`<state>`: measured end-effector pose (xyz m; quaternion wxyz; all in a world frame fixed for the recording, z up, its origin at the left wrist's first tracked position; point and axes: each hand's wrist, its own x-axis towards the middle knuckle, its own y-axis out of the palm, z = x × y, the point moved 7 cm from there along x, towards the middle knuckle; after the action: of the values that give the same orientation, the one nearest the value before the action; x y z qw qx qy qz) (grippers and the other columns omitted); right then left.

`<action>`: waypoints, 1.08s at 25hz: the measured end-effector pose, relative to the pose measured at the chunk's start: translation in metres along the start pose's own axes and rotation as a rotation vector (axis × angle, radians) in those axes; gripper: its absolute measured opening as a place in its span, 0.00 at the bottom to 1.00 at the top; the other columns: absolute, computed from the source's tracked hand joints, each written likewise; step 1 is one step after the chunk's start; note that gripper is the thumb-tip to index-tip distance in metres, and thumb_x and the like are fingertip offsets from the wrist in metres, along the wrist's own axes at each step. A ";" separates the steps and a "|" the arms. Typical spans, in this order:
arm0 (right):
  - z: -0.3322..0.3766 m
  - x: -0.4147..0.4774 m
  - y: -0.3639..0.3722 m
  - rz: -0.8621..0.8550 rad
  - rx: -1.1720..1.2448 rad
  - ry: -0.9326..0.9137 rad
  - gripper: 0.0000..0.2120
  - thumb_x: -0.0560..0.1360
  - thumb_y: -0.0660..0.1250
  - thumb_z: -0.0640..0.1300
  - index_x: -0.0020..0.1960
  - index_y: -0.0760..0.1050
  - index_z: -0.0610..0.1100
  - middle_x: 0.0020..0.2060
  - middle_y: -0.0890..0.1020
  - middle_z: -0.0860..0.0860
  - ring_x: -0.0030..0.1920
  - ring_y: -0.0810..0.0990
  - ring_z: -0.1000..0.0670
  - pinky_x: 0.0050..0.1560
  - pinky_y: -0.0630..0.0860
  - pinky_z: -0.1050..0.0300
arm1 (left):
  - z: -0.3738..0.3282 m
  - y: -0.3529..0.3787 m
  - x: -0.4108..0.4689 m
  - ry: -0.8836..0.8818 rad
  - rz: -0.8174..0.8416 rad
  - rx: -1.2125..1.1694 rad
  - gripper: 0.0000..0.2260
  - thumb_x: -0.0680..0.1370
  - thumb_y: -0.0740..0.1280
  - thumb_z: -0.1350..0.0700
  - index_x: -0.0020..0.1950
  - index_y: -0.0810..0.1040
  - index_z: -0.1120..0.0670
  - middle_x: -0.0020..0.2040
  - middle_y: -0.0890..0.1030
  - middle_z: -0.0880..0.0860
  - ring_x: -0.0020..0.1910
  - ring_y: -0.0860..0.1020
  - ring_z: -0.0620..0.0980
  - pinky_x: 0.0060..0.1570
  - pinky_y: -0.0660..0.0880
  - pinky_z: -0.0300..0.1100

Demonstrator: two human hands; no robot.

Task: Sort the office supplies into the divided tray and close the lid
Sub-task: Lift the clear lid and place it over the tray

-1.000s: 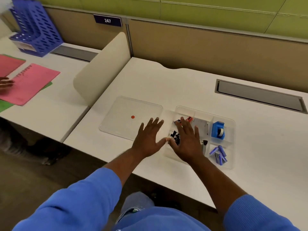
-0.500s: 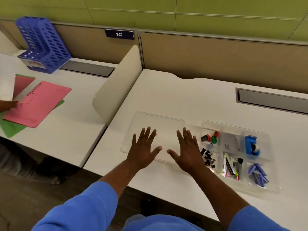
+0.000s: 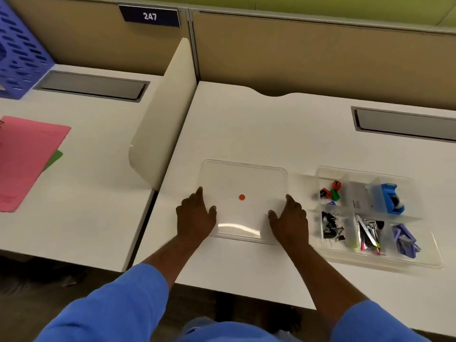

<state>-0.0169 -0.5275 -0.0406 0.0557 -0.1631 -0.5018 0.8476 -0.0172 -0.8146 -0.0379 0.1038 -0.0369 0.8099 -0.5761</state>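
A clear flat lid (image 3: 244, 178) with a small red dot (image 3: 242, 197) lies on the white desk, left of the clear divided tray (image 3: 429, 257). My left hand (image 3: 195, 215) grips the lid's near left edge, thumb on top. On the near right edge my right hand (image 3: 290, 218) holds it the same way. The tray's compartments hold red and green sharpeners (image 3: 332, 191), a white card (image 3: 357, 198), a blue tape dispenser (image 3: 389, 199), black binder clips (image 3: 332, 225), a stapler with pens (image 3: 367, 233) and purple staple boxes (image 3: 404, 240).
A beige divider panel (image 3: 170, 124) stands left of the lid, between two desks. The neighbouring desk carries a pink folder (image 3: 22, 159) and a blue file rack (image 3: 17, 53). A grey cable slot (image 3: 404, 124) sits at the back right. The desk's front edge runs just below my wrists.
Both hands left the tray and moved left onto the lid, then spread apart to its left and right edges. The view shifted, so the tray now sits at the right.
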 end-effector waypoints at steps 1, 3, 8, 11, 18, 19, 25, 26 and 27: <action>0.000 0.003 0.000 0.002 0.060 0.036 0.33 0.75 0.68 0.51 0.75 0.60 0.42 0.65 0.73 0.39 0.65 0.71 0.37 0.65 0.70 0.43 | 0.002 -0.004 0.003 -0.037 -0.022 -0.082 0.31 0.78 0.64 0.46 0.77 0.61 0.57 0.70 0.73 0.58 0.65 0.71 0.61 0.63 0.66 0.54; 0.000 0.007 -0.002 -0.012 0.145 0.092 0.31 0.75 0.68 0.47 0.75 0.61 0.41 0.64 0.73 0.38 0.65 0.72 0.37 0.65 0.70 0.43 | 0.008 -0.008 0.010 -0.141 -0.032 -0.239 0.28 0.78 0.66 0.51 0.76 0.63 0.57 0.68 0.74 0.59 0.65 0.71 0.61 0.64 0.68 0.54; -0.007 0.016 -0.001 -0.060 0.357 0.291 0.23 0.76 0.63 0.40 0.70 0.68 0.40 0.63 0.77 0.39 0.64 0.75 0.38 0.66 0.70 0.47 | 0.028 -0.009 0.029 -0.356 -0.009 -0.443 0.21 0.79 0.63 0.58 0.72 0.70 0.59 0.66 0.76 0.60 0.67 0.72 0.59 0.67 0.67 0.50; -0.012 0.020 -0.004 -0.059 0.427 0.324 0.17 0.78 0.61 0.40 0.66 0.74 0.40 0.60 0.79 0.40 0.60 0.78 0.40 0.59 0.72 0.54 | 0.036 -0.011 0.030 -0.381 -0.007 -0.482 0.15 0.79 0.62 0.62 0.65 0.77 0.61 0.64 0.78 0.60 0.65 0.75 0.59 0.62 0.68 0.43; -0.005 0.015 -0.046 -0.317 0.431 0.224 0.13 0.81 0.60 0.38 0.62 0.76 0.39 0.58 0.75 0.42 0.53 0.78 0.45 0.52 0.69 0.61 | 0.015 -0.029 0.023 -0.299 -0.084 -0.526 0.15 0.78 0.62 0.64 0.63 0.79 0.60 0.60 0.79 0.59 0.62 0.76 0.58 0.61 0.69 0.42; -0.004 0.015 -0.054 -0.340 0.428 0.197 0.12 0.81 0.60 0.39 0.62 0.76 0.40 0.59 0.74 0.42 0.54 0.78 0.45 0.53 0.68 0.61 | 0.010 -0.033 0.023 -0.285 -0.102 -0.531 0.15 0.78 0.62 0.64 0.63 0.79 0.60 0.59 0.79 0.59 0.61 0.77 0.58 0.60 0.68 0.41; -0.025 0.018 -0.110 -0.419 0.422 0.123 0.15 0.82 0.58 0.40 0.67 0.75 0.42 0.64 0.74 0.42 0.64 0.75 0.44 0.64 0.70 0.55 | -0.046 -0.043 0.027 -0.192 -0.174 -0.599 0.13 0.76 0.65 0.64 0.59 0.81 0.60 0.55 0.81 0.57 0.58 0.78 0.56 0.56 0.66 0.37; -0.035 0.018 -0.120 -0.428 0.424 0.108 0.16 0.82 0.58 0.40 0.68 0.74 0.44 0.63 0.74 0.44 0.63 0.75 0.44 0.64 0.72 0.51 | -0.059 -0.040 0.025 -0.191 -0.174 -0.618 0.13 0.76 0.65 0.63 0.59 0.81 0.59 0.55 0.81 0.57 0.58 0.78 0.56 0.56 0.66 0.37; -0.046 0.018 -0.129 -0.431 0.425 0.099 0.16 0.81 0.58 0.40 0.68 0.74 0.46 0.61 0.74 0.45 0.60 0.77 0.44 0.62 0.75 0.48 | -0.072 -0.036 0.023 -0.197 -0.169 -0.636 0.13 0.76 0.65 0.63 0.59 0.81 0.59 0.55 0.81 0.56 0.58 0.78 0.55 0.55 0.66 0.37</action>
<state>-0.0279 -0.4216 0.0472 0.2917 -0.0786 -0.3331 0.8932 -0.0565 -0.7641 0.0155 0.1164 -0.1899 0.9291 -0.2952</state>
